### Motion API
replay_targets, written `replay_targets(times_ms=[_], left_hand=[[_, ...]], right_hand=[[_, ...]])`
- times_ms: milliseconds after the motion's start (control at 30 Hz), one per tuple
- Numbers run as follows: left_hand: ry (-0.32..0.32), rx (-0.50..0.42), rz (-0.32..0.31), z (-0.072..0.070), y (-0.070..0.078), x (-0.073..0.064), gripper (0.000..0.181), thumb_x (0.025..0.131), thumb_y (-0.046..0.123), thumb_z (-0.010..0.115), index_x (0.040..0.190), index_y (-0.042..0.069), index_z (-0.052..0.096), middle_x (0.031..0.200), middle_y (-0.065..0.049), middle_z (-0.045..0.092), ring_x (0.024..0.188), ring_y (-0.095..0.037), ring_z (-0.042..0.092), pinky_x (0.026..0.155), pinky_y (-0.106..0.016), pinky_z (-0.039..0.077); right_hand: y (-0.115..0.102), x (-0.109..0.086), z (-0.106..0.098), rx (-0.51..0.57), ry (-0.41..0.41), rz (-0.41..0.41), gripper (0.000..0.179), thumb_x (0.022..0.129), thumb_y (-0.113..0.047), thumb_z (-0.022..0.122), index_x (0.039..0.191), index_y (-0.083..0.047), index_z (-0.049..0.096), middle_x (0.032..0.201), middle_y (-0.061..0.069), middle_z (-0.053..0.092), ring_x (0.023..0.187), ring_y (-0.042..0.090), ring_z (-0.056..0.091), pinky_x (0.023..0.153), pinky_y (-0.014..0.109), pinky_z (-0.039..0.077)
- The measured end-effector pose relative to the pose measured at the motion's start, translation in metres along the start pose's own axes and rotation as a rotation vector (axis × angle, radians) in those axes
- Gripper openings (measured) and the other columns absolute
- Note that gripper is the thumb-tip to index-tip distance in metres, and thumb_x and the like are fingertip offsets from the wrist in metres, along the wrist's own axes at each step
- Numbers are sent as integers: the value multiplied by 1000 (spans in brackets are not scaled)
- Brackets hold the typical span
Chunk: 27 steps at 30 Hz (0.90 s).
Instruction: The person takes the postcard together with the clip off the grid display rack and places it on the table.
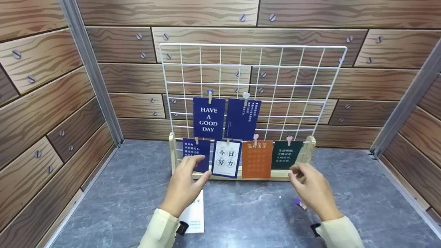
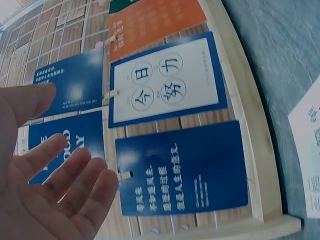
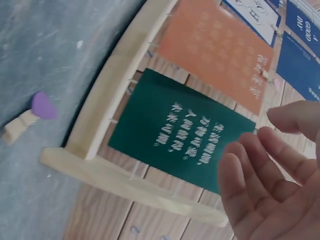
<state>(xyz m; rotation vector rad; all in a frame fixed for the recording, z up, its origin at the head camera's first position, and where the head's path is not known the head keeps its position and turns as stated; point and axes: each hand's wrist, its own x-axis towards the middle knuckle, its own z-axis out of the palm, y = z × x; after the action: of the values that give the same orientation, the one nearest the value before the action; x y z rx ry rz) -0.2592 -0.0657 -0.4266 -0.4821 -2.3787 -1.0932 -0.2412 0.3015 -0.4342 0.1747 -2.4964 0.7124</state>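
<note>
Left hand point(image 1: 186, 184) and right hand point(image 1: 310, 187), thumbs apart from loosely bent fingers, hold nothing, at lower centre-left and lower right of the head view. White grid point(image 1: 253, 45) spans the upper centre. Sleeves point(image 1: 159, 227) run off the bottom edge. Blue card point(image 1: 199, 147), clipped centre-left, is partly covered by the left hand; whether the right touches the green card point(image 1: 287, 155), right of centre, cannot be told. White card point(image 1: 195, 218), bottom centre-left, is half hidden. Purple clip point(image 3: 30, 118) lies blurred at the right wrist view's left edge.
</note>
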Motion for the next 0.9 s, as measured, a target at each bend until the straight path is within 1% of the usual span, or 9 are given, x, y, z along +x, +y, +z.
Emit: replay_targets(times_ms=[167,300,400,567,767,900], left_hand=[[49,-72,-7,5,8,8,50,91,25,80,136,10,62,132,-6,63,117,-26,62,102,-44,51],[69,-128,-17,7,13,17,54,91,25,80,138,8,61,133,-9,62,120,-31,61,105,-45,49],[65,-145,-22,7,17,22,55,91,26,80,139,7,61,133,-9,61,120,-30,60,105,-45,48],[35,-154,-45,7,21,29,56,92,30,79,141,11,60,134,-7,60,120,-25,59,105,-42,49],[13,-208,-35,8,26,35,56,93,28,78,142,9,58,133,-13,60,120,-29,59,101,-46,52],[9,-236,-27,9,29,41,56,93,26,77,142,6,58,131,-13,61,118,-31,59,99,-46,53]], right_hand=[[-12,11,-1,18,84,-94,14,90,-5,76,103,-6,72,93,2,69,81,16,66,72,37,58],[-24,22,-5,17,95,-146,13,90,-5,77,102,-7,72,90,0,67,78,14,64,70,33,57],[-32,30,-7,16,92,-172,11,90,-4,76,100,-7,72,88,-1,65,76,11,62,68,31,55],[-42,39,-10,1,106,-221,11,90,-5,76,99,-8,72,88,-1,64,75,9,59,66,31,53],[-52,45,-10,-12,126,-281,12,89,-4,77,98,-10,72,89,0,65,79,9,60,67,33,53],[-56,51,-11,-12,123,-300,11,89,-4,77,98,-10,72,89,0,64,79,10,58,70,35,53]])
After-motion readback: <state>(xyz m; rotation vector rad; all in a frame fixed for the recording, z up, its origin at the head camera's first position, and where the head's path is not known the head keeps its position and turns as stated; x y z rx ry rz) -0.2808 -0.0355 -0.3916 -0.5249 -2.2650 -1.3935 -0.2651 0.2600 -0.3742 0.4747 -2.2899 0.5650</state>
